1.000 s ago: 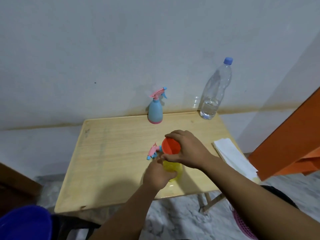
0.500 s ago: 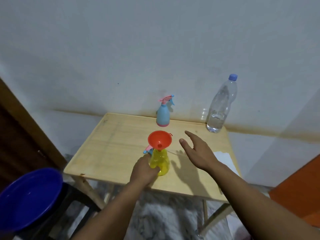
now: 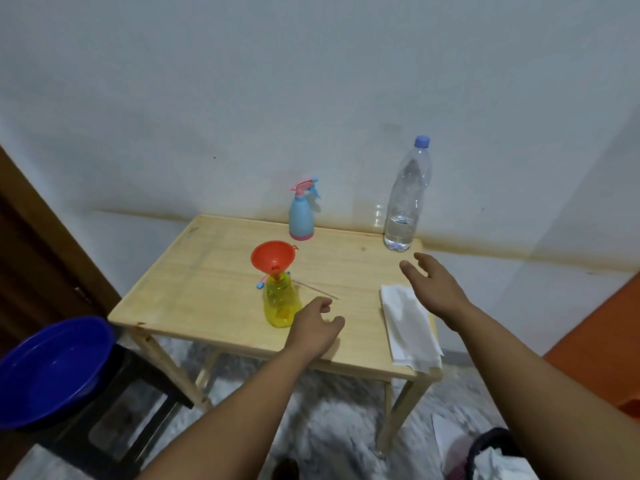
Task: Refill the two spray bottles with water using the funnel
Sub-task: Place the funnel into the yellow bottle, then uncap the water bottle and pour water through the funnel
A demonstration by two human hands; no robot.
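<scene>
Pale wall (image 3: pixel 242 98) behind a wooden table (image 3: pixel 214 292) — marbled grey floor (image 3: pixel 332 420), dim light.

a wooden table (image 3: pixel 214 271) stands against a pale wall (image 3: pixel 311 81), both hands reaching over its near edge. a white folded cloth (image 3: pixel 408 327) lies on the table just under the right wrist, hanging a little past the near edge. well left of the left arm, a blue basin (image 3: pixel 52 368) rests on a dark stool (image 3: pixel 138 403). a brown door (image 3: pixel 38 254) fills the far left. an orange surface (image 3: pixel 595 344) shows beyond the right forearm. below that arm, a dark bin (image 3: pixel 491 455) holds white crumpled material. the floor (image 3: pixel 329 417) is grey and mottled.
</scene>
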